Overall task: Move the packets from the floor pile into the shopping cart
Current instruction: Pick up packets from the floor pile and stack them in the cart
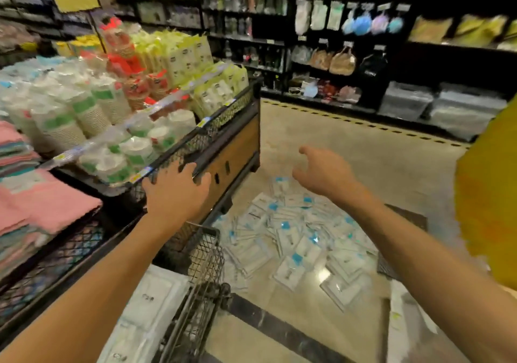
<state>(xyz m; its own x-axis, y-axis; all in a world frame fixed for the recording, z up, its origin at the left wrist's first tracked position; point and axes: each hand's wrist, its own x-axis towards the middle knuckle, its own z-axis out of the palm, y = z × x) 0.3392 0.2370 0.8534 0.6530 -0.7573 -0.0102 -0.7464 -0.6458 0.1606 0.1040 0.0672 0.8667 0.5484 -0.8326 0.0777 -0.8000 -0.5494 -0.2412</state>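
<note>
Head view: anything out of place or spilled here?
Yes. A pile of white-and-blue packets lies scattered on the shop floor beside the display stand, overlapping at all angles, not shelved. The shopping cart stands at its left edge.

Open floor point(349, 150) beyond packets point(293, 239); display bin point(232, 150) + cart point(207, 253) crowding left.

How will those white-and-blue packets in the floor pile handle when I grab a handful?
The packets look flat and thin, so probably light and somewhat bendy. Their wrapping seems glossy, and they overlap loosely, so a stack may slide apart. On the polished floor flat ones may be hard to lift by an edge. The right hand hovers open above them.
</note>
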